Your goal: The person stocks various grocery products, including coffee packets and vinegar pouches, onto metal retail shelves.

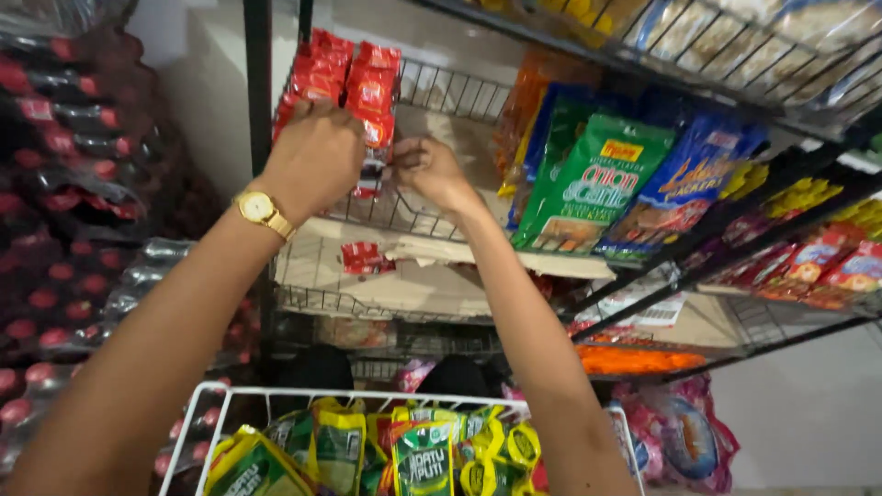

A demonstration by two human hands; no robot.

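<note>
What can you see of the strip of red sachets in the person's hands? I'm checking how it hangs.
The strip of red sachets is glossy red packets joined in two hanging columns at the wire shelf. The left hand covers its lower left; the right hand pinches the bottom end. One loose sachet lies below.

Soft, even indoor light falls from above, leaving the bottle stacks [64,184] far left of the hands dim and smeared, a pale glare on the wrappers of the top wire shelf [735,46], slight motion blur throughout and bowed lines toward the edges.
</note>
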